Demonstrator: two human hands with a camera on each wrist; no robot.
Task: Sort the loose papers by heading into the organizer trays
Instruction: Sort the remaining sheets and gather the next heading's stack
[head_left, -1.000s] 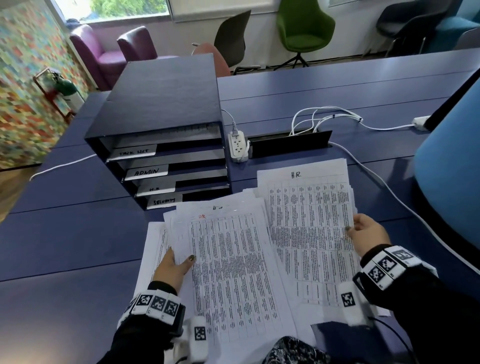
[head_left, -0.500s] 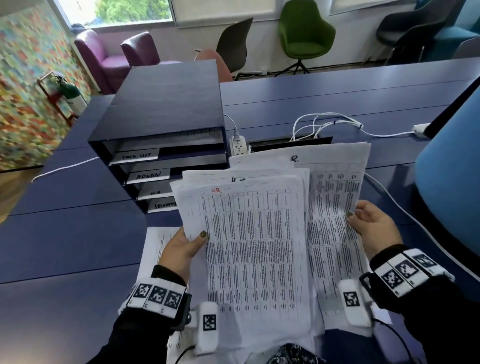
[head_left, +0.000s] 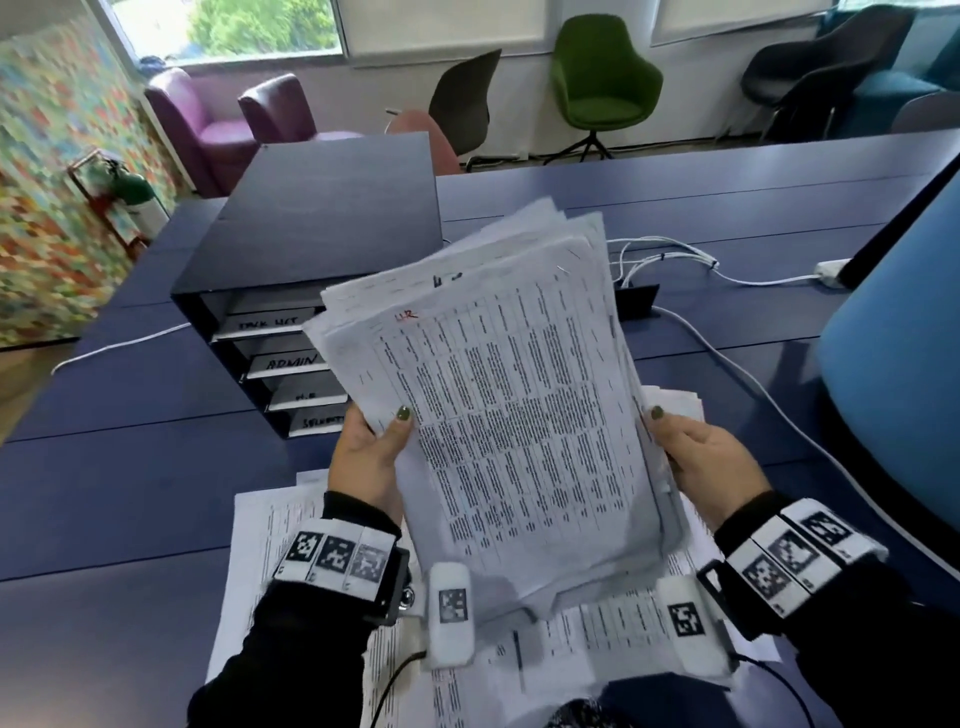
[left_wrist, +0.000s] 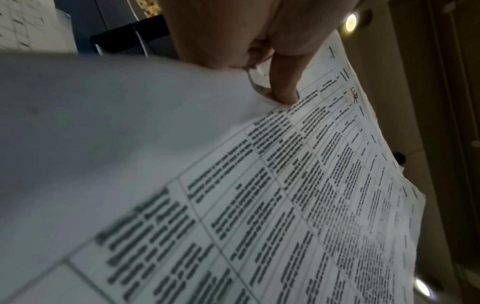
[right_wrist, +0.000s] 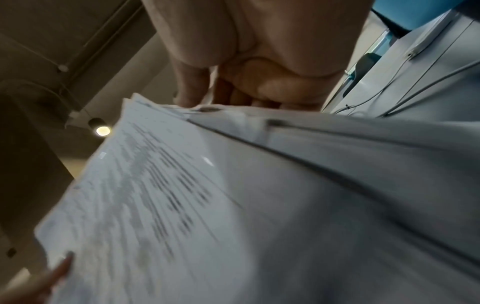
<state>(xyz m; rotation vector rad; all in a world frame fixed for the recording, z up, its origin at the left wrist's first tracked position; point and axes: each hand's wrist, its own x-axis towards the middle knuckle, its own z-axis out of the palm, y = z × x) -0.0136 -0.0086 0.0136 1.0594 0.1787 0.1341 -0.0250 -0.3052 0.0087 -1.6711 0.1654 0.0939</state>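
A thick stack of printed papers (head_left: 519, 415) stands tilted upright above the table, its top sheet headed "HR" in red. My left hand (head_left: 371, 452) grips its left edge, thumb on the front sheet (left_wrist: 298, 164). My right hand (head_left: 701, 457) grips the right edge, thumb in front, fingers behind the stack (right_wrist: 233, 185). The dark organizer (head_left: 322, 223) sits behind and to the left; its trays carry white labels, among them "ADMIN" (head_left: 291, 362). More loose sheets (head_left: 280, 535) lie flat on the table under my wrists.
White cables (head_left: 670, 260) and a black cable box (head_left: 636, 301) lie behind the stack. A blue chair back (head_left: 893, 374) stands close on the right. The dark blue table (head_left: 104, 493) stretches left. Chairs line the far wall.
Both hands gathered the spread papers into one stack and lifted it off the table, tilting it upright. It now hides the power strip and part of the lower tray labels.
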